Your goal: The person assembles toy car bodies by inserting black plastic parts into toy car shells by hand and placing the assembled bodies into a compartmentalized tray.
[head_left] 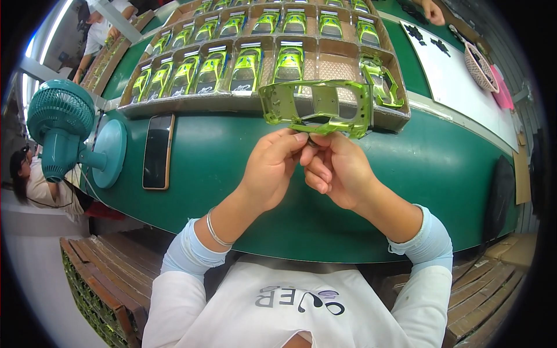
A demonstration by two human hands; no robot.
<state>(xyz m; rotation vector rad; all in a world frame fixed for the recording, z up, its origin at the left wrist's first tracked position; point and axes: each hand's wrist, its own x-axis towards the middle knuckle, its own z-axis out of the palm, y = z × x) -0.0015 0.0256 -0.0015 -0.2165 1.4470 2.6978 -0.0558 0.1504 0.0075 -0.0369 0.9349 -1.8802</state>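
A lime-green toy car body shell [318, 107] is held up in front of me, its hollow inside showing. My left hand [271, 165] pinches its near edge with thumb and fingers. Right beside it, my right hand [339, 168] grips the same edge, and the two hands nearly meet there. A small dark piece shows between the fingertips, too small to name. Behind the shell stands a divided cardboard tray [232, 100] with rows of green car shells [247, 68]. One shell [380, 81] in the tray's near right compartment lies with its hollow side showing.
On the green table [214, 151] a phone [158, 152] lies left, beside a teal fan [61, 116]. A white board [464, 87] at right bears black parts [440, 45] and a pink basket [481, 66]. Another person's hand [433, 11] shows beyond. Stacked trays [110, 272] stand lower left.
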